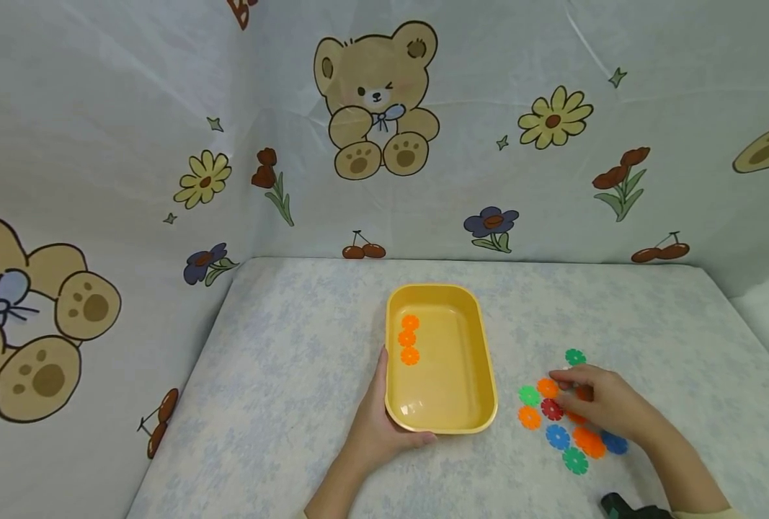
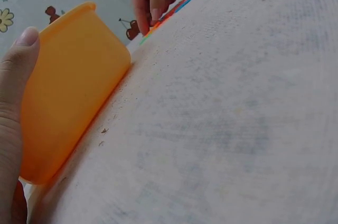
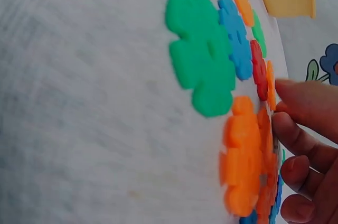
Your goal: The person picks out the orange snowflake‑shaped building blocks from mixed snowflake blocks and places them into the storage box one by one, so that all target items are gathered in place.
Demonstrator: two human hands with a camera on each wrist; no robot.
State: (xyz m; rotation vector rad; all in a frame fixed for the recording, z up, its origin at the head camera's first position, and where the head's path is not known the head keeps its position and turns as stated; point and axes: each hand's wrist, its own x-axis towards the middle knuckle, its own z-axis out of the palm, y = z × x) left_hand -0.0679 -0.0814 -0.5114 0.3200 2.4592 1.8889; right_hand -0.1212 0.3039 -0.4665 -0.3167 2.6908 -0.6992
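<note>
My left hand [image 1: 384, 425] grips the near left corner of a yellow plastic tray [image 1: 445, 425], its thumb along the near rim. Three orange flower-shaped discs [image 1: 409, 339] lie in a column inside the tray. To the right, my right hand [image 1: 607, 400] hovers low over a loose group of discs. Thumb and index finger are apart at the edge of an orange disc [image 1: 546, 388], which still lies flat. Around it are a red disc [image 1: 551, 409], a green disc [image 1: 529, 395] and a blue disc [image 1: 558, 437]. The hand partly hides several other discs.
A pale blue-mottled cloth [image 1: 293, 360] covers the table. Patterned fabric [image 1: 475, 158] with bears and flowers hangs behind and to the left. A dark object [image 1: 627, 508] appears beside my right forearm at the near edge.
</note>
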